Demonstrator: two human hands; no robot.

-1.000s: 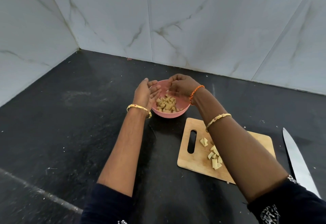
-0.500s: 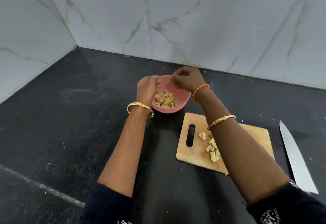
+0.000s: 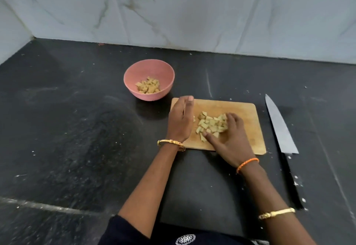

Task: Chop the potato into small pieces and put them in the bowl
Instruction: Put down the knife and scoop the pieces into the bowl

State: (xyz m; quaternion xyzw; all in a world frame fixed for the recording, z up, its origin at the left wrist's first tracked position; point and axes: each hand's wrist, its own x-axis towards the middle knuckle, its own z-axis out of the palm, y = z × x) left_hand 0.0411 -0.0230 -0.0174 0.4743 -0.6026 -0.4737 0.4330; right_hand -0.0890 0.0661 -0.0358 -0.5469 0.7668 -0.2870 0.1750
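Black stone countertop (image 3: 67, 129), dusted with pale specks, meets marble-tiled wall at back. Pink bowl (image 3: 149, 65) stands toward rear; wooden cutting board (image 3: 248, 121) lies just beside it, nearer and to right. Long knife (image 3: 279, 127) lies right of board, apart from it, tip pointing at wall, dark handle nearest

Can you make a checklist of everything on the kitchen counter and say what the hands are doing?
Surface: black counter, white specks.
Job's things: pink bowl holding some potato pieces; more potato pieces heaped on the wooden board.
Clutter: knife lying right of the board, untouched.
Hands: left hand straight-fingered beside the heap; right hand curled round the heap.
Cables: nothing seen.
Surroundings: marble-look tiled wall.
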